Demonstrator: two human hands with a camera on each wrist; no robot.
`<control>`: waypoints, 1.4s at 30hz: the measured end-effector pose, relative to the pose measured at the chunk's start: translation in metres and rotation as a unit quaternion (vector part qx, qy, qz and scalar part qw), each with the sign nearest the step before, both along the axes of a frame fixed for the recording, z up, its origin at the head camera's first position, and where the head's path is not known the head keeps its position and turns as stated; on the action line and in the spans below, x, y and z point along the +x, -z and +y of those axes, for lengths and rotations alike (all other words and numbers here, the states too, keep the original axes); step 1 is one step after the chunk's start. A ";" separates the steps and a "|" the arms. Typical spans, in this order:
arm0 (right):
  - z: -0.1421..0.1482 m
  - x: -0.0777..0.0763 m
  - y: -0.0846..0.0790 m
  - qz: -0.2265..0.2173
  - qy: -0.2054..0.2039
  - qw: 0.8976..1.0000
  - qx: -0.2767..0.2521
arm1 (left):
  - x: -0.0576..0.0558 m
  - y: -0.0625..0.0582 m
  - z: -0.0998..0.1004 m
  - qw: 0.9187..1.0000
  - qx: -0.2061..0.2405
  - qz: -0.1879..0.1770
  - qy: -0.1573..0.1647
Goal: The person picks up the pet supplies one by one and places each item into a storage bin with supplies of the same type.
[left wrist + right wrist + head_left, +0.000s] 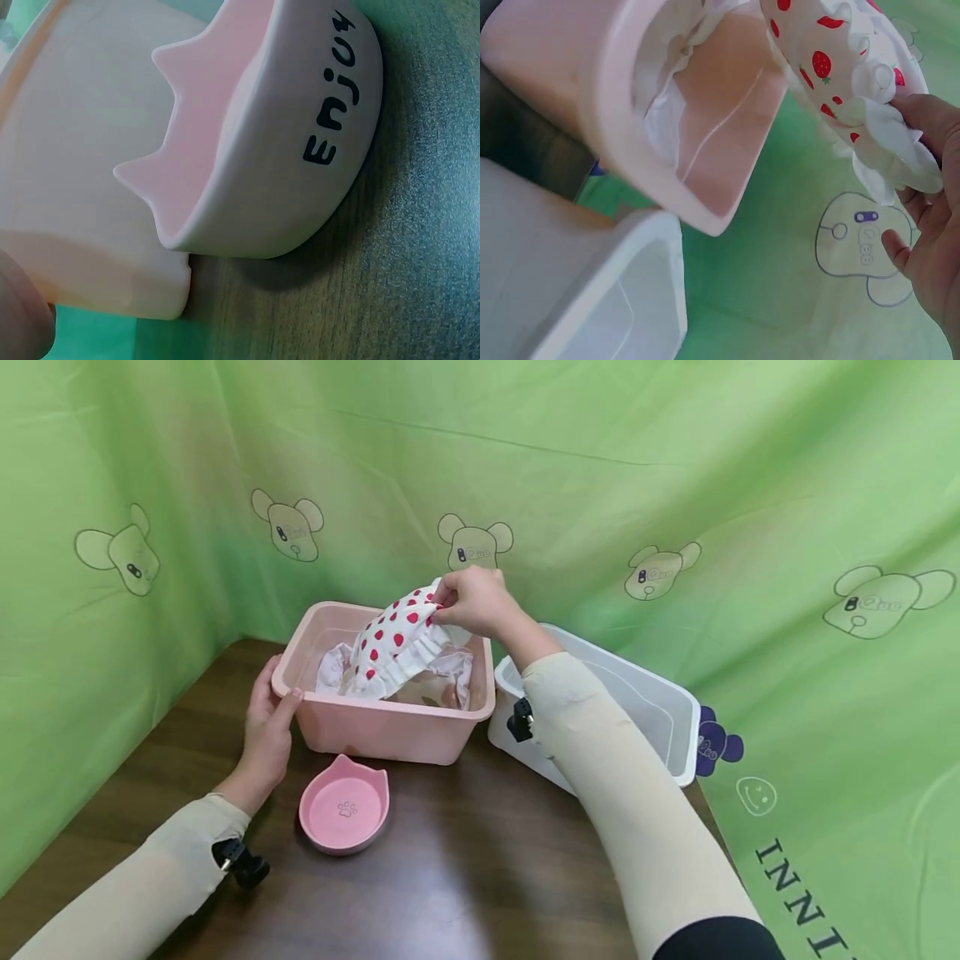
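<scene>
My left hand (264, 731) grips the left corner of a pink plastic bin (378, 732), thumb at the rim. Only a fingertip (24, 311) of that hand shows in the left wrist view. Above the bin's opening my right hand (483, 602) pinches the edge of a white ruffled cloth (396, 635) printed with red strawberries. The cloth slants down into the bin, its lower end over the front rim. In the right wrist view the frill (900, 146) bunches between thumb and fingers. Pale crumpled fabric (333, 668) lies inside the bin.
A white bin (684, 768) stands close to the pink bin's right side, partly behind my right arm. In front of the pink bin sits a pink cat-eared bowl (345, 814) marked "Enjoy". A green printed curtain (570, 468) hangs behind the brown wooden table (450, 860).
</scene>
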State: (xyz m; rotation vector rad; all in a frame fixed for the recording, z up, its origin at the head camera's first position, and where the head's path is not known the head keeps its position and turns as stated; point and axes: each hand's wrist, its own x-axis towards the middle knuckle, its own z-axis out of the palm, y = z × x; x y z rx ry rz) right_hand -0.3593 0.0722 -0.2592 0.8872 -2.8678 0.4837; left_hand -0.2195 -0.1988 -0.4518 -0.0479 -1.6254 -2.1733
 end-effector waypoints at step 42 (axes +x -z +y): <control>-0.057 -0.009 0.013 -0.082 -0.109 0.977 0.163 | -0.008 -0.006 -0.010 1.000 0.006 -0.003 -0.004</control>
